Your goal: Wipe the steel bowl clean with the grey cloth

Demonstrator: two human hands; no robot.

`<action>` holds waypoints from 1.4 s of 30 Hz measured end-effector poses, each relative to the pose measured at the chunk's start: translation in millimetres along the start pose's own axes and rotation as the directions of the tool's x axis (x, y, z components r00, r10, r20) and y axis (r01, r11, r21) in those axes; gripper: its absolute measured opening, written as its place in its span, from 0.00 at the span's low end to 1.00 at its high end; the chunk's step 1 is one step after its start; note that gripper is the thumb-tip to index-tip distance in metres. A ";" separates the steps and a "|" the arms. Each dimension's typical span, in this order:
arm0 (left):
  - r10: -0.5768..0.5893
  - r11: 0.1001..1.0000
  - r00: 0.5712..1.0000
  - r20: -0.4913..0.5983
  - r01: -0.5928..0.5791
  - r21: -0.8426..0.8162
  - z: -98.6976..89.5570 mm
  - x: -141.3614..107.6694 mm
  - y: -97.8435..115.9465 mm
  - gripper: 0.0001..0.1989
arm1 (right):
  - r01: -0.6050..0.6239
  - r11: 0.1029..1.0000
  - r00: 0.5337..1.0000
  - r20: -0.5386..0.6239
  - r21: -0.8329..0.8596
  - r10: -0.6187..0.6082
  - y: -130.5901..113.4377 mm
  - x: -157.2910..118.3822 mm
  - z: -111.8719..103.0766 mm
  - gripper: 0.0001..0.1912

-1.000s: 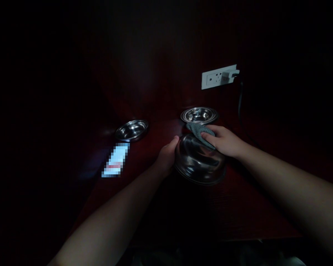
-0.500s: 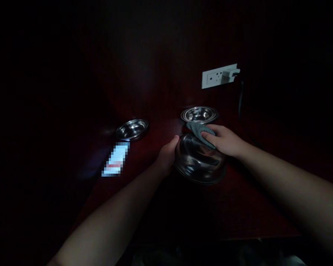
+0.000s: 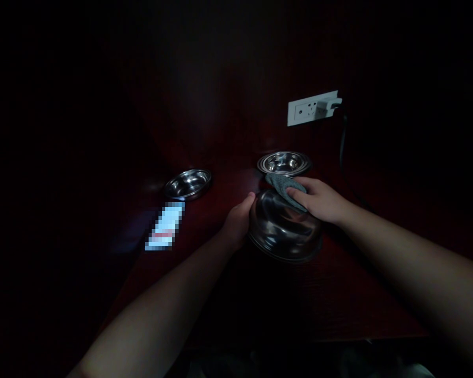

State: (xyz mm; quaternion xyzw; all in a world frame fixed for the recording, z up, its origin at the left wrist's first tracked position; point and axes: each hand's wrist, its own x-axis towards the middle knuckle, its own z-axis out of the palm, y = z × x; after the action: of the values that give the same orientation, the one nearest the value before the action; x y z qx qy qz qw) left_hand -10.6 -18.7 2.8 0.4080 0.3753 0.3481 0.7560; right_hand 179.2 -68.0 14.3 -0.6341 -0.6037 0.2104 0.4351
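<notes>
A shiny metal bowl (image 3: 286,231) is tipped over, its rounded outside facing up and its rim toward me. My left hand (image 3: 238,220) grips the bowl's left side, thumb up along the edge; the other fingers are hidden behind it. In my right hand (image 3: 319,199) is a grey-green cloth (image 3: 286,190), pressed against the far upper part of the bowl. Just beyond the cloth stand stacked metal bowls (image 3: 284,164). Off to the left lies another shallow metal bowl (image 3: 188,184), open side up.
A lit, pixelated phone-like screen (image 3: 165,227) lies near the table's left edge. On the back wall is a white socket panel (image 3: 312,108) with a plug and a dark cable (image 3: 342,142) hanging down. The dark red table (image 3: 331,310) ends toward me; the surroundings are very dark.
Almost nothing differs. The whole view has shifted very slightly, while both hands, the cloth and the bowl keep their places relative to each other.
</notes>
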 end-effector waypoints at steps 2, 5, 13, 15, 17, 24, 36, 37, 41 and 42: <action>0.001 1.000 1.000 0.011 -0.001 -0.002 0.3 -0.5 0.2 0.19 | -0.007 1.000 1.000 0.002 0.005 0.007 -0.5 -0.2 0.2 0.12; 0.003 1.000 1.000 0.004 -0.003 0.007 0.8 -1.5 0.7 0.18 | -0.006 1.000 1.000 0.002 0.003 0.006 -2.6 -1.1 0.1 0.12; 0.007 1.000 1.000 -0.001 -0.007 0.010 1.0 -2.3 0.8 0.19 | 0.000 1.000 1.000 0.009 0.020 0.000 -0.5 -0.3 0.1 0.12; 0.006 1.000 1.000 -0.008 -0.006 0.014 1.0 -2.1 0.8 0.19 | 0.005 1.000 1.000 0.010 0.015 -0.005 1.1 0.5 0.3 0.12; -0.001 1.000 1.000 -0.007 0.001 0.016 1.0 -2.3 0.9 0.19 | 0.003 1.000 1.000 0.008 0.011 -0.003 1.7 0.9 0.3 0.12; 0.013 1.000 1.000 -0.008 -0.013 0.028 0.5 -2.0 0.8 0.19 | -0.008 1.000 1.000 0.007 -0.007 0.008 -2.0 -0.3 -0.5 0.11; 0.009 1.000 1.000 -0.004 -0.009 0.025 0.5 -2.6 0.8 0.19 | -0.010 1.000 1.000 0.003 0.007 0.010 -0.5 0.0 0.6 0.12; 0.012 1.000 1.000 -0.001 -0.012 0.023 0.4 -2.4 0.7 0.19 | -0.013 1.000 1.000 0.004 0.006 0.013 -0.6 0.0 0.7 0.12; 0.016 1.000 1.000 0.018 -0.016 0.015 -0.3 -1.5 0.3 0.19 | -0.010 1.000 1.000 0.007 0.016 0.010 -1.2 0.0 0.7 0.12; 0.016 1.000 1.000 0.020 -0.016 0.013 -0.4 -1.2 0.3 0.19 | -0.006 1.000 1.000 0.007 0.019 0.006 -1.2 -0.1 0.6 0.12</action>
State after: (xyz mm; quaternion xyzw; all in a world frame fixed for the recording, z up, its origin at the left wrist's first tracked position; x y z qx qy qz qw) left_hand -11.6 -19.4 3.2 0.4191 0.3668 0.3476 0.7543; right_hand 178.0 -68.0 14.9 -0.6309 -0.6014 0.2197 0.4383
